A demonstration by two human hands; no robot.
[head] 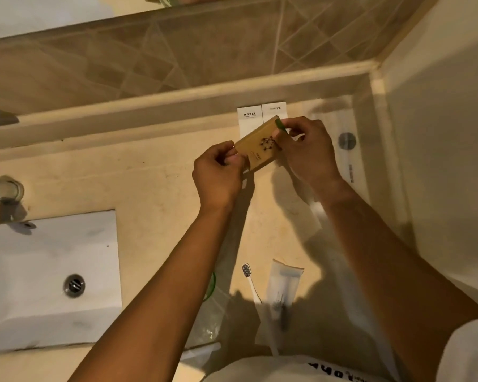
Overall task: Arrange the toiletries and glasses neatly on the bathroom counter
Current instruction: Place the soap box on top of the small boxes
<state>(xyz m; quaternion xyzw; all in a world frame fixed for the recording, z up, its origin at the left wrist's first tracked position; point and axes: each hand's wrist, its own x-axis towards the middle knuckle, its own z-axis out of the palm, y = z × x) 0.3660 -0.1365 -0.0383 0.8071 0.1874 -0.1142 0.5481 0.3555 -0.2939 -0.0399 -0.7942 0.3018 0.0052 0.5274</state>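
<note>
- At far left, a white sink (pixel 50 271) is sitting in the beige surface (pixel 155 188), with a tap (pixel 3 188) behind it.
- The left hand (pixel 218 175) is pinching the lower-left end of a tan cardboard box (pixel 260 146) between thumb and fingers.
- The box is being held just above the surface, its long axis slanting from lower left up to upper right, spanning both hands equally.
- Behind it, two white sachets (pixel 250 119), one reading "HOTEL", are lying side by side against the back ledge.
- The right hand (pixel 307 150) is pinching the box's upper-right end.
- Nearer the person, a toothbrush (pixel 250 282) and a clear packet (pixel 283 288) are waiting.
</note>
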